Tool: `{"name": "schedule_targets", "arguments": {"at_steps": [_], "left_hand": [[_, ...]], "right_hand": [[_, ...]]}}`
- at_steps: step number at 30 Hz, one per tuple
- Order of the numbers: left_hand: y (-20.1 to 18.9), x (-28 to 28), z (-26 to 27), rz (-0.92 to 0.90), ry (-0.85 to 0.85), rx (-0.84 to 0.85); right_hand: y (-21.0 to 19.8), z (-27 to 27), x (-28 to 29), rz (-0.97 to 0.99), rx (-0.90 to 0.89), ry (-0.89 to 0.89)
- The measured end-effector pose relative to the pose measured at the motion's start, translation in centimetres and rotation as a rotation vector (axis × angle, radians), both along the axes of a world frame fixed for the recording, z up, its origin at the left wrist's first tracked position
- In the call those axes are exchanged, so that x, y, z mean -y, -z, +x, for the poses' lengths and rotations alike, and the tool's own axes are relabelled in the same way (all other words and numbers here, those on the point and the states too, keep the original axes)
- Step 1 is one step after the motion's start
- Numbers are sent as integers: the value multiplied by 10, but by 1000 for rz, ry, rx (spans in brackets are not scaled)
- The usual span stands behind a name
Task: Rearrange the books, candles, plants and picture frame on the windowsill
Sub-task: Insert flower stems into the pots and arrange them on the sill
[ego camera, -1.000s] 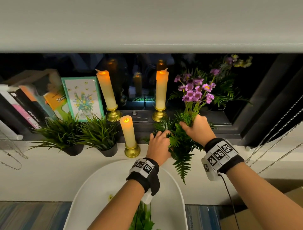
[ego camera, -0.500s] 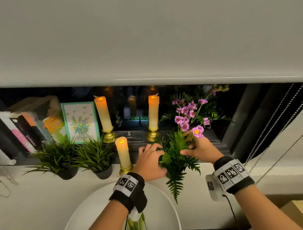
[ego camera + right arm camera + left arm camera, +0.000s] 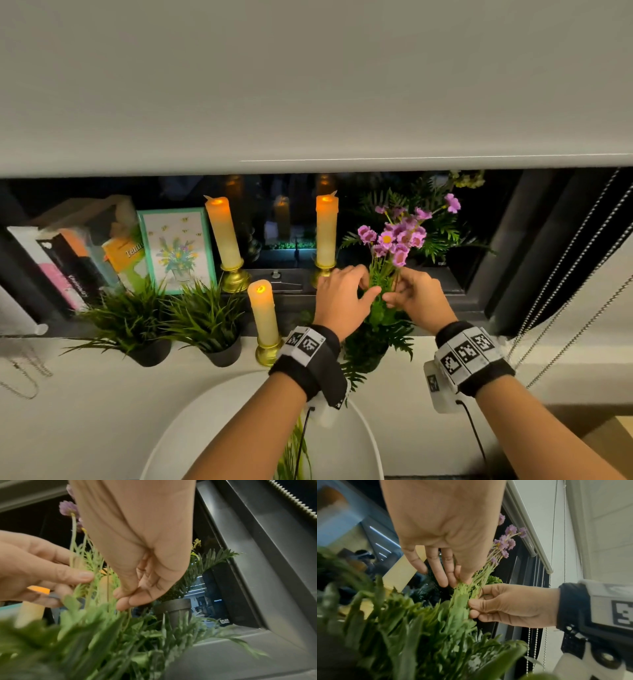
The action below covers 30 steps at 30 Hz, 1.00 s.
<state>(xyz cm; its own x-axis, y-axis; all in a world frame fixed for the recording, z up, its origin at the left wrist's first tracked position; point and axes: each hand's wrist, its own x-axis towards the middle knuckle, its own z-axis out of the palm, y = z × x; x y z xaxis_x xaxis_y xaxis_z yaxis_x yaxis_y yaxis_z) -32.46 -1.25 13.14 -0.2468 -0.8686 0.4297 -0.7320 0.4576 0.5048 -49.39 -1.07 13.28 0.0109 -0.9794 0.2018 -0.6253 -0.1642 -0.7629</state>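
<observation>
A potted plant with purple flowers [image 3: 397, 238] and fern leaves stands on the white windowsill [image 3: 85, 387], right of centre. Its dark pot [image 3: 371, 354] is mostly hidden by my left wrist. My left hand [image 3: 366, 284] pinches the green flower stems [image 3: 471, 586] from the left, thumb in front. From the right, my right hand [image 3: 394, 294] pinches the same stems [image 3: 80, 558] with curled fingers. Three lit candles [image 3: 224, 233] [image 3: 326, 229] [image 3: 263, 311] on gold bases stand to the left. Further left are a green picture frame [image 3: 176, 250] and leaning books [image 3: 68, 263].
Two grassy plants [image 3: 137, 318] [image 3: 209, 318] in dark pots stand in front of the frame. A grey roller blind [image 3: 308, 85] hangs low over the sill. Bead cords [image 3: 565, 291] hang at the right. A white round surface [image 3: 342, 428] lies under my forearms.
Both hands have risen from the fern leaves to the flower stems and closed in on them from either side. The purple flowers now stand higher and more bunched.
</observation>
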Motion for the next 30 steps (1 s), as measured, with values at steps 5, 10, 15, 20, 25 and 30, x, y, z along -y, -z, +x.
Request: {"name": "schedule_targets", "arguments": {"at_steps": [5,10,15,20,25,30], "left_hand": [[13,-2,2,71,-65,-165],[25,-2,11,136,-218,-169],[38,-6,12,45,-59,-88],[46,-10,15,80,3,53],[54,-15,23,148,-10,153],[56,-16,21,148,-46,147]], "right_hand": [[3,-4,1,-32,-18,105],[7,-6,4,-83,-43,137],[15,-6,6,-59,-173,103],[19,-13,-4,15,-157,86],[26,-16,-8,56,-229,76],[24,-8,-10,14,-267,76]]}}
